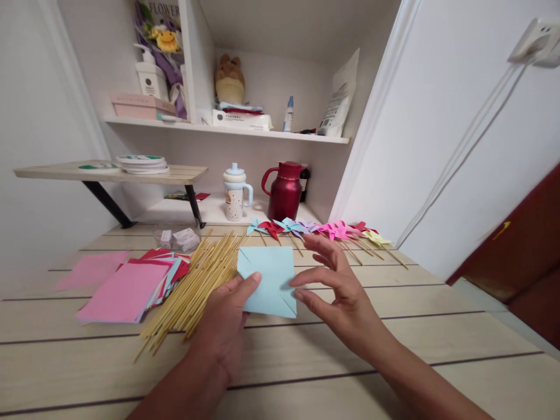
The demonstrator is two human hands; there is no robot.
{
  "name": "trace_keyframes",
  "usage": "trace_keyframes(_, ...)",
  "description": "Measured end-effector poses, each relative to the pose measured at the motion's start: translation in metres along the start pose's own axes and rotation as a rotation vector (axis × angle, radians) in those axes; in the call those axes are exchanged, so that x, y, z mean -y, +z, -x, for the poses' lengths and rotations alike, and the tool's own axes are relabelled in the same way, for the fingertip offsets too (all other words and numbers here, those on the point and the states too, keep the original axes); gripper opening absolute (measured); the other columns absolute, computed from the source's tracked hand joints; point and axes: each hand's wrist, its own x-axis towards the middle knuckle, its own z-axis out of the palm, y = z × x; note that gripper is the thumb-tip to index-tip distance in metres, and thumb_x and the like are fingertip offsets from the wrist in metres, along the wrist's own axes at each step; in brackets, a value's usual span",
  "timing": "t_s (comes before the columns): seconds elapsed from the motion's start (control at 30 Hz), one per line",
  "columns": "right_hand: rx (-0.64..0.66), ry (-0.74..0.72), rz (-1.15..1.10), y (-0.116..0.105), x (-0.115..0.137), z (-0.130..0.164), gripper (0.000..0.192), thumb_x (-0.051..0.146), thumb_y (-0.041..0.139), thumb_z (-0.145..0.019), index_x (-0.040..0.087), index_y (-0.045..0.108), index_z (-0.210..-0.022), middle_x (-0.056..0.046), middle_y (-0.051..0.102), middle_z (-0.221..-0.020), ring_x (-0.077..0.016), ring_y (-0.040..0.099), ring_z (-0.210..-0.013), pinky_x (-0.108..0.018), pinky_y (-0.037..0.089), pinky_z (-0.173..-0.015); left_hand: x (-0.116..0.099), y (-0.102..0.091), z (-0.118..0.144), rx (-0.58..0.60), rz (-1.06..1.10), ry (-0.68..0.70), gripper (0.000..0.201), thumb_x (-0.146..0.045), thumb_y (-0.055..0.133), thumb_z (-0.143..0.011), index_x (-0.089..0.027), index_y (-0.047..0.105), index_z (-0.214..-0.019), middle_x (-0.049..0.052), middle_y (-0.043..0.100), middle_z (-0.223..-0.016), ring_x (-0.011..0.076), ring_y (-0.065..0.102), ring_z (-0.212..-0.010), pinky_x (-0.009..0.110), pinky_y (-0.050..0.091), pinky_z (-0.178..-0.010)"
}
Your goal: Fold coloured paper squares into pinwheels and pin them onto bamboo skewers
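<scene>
Across the pale surface, pinwheels line the far edge; short of that edge, the left hand pinches a blue paper square, while the right hand's grip sits slightly parted beside it, contact unclear.

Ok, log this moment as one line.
left hand: holds light-blue paper square | right hand: at its right edge, contact unclear | nearby: sticks, paper stack, pinwheels

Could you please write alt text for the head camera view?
The left hand holds a light-blue paper square, with the right hand at its right edge; thin sticks and coloured sheets lie leftward, paper pinwheels behind.
</scene>
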Motion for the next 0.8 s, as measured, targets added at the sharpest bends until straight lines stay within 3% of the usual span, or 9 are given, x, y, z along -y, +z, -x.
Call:
trace_keyframes(0.13,0.047,0.011,-0.041,0.004,-0.001,0.001,0.021,0.018,0.071,-0.080,0.033,0.075,-0.095,-0.005,0.046,-0.108,-0.0236,0.050,-0.108,-0.042,0.045,-0.097,-0.001,0.000,0.000,0.031,0.040,0.017,0.042,-0.037,0.076,-0.072,-0.014,0.072,-0.107,0.011,0.075,-0.103,0.0229,0.068,-0.091,0.032,0.049,-0.079)
trace_keyframes(0.23,0.093,0.034,-0.036,0.005,-0.001,0.001,0.024,0.018,0.069,-0.081,0.033,0.075,-0.098,-0.002,0.043,-0.091,-0.0194,0.050,-0.089,-0.037,0.049,-0.083,0.000,0.001,0.001,0.055,0.051,0.023,0.046,-0.040,0.077,-0.071,-0.013,0.072,-0.108,0.012,0.075,-0.102,0.0232,0.068,-0.090,0.033,0.049,-0.080)
trace_keyframes(0.4,0.129,0.079,-0.063,0.007,-0.002,0.002,0.025,0.016,0.066,-0.083,0.034,0.076,-0.098,-0.001,0.043,-0.085,-0.0172,0.048,-0.080,-0.031,0.047,-0.068,0.003,0.000,0.001,0.067,0.032,0.015,0.043,-0.038,0.074,-0.074,-0.013,0.071,-0.109,0.011,0.075,-0.098,0.0223,0.068,-0.086,0.032,0.048,-0.078)
trace_keyframes(0.6,0.142,0.109,-0.153,0.010,-0.005,0.003,0.016,0.024,0.070,-0.082,0.033,0.077,-0.093,-0.001,0.042,-0.083,-0.0172,0.049,-0.079,-0.029,0.046,-0.064,0.004,0.004,0.006,0.082,-0.006,0.042,0.041,-0.040,0.073,-0.075,-0.012,0.072,-0.105,0.011,0.075,-0.091,0.0211,0.066,-0.079,0.033,0.049,-0.076)
trace_keyframes(0.8,0.131,0.192,-0.149,0.013,-0.001,0.003,0.009,0.035,0.074,-0.080,0.027,0.078,-0.078,-0.003,0.052,-0.083,-0.0173,0.051,-0.076,-0.030,0.044,-0.064,0.008,0.004,0.010,0.105,-0.092,0.093,0.029,-0.040,0.072,-0.076,-0.016,0.076,-0.092,0.005,0.073,-0.083,0.0177,0.062,-0.076,0.030,0.047,-0.076)
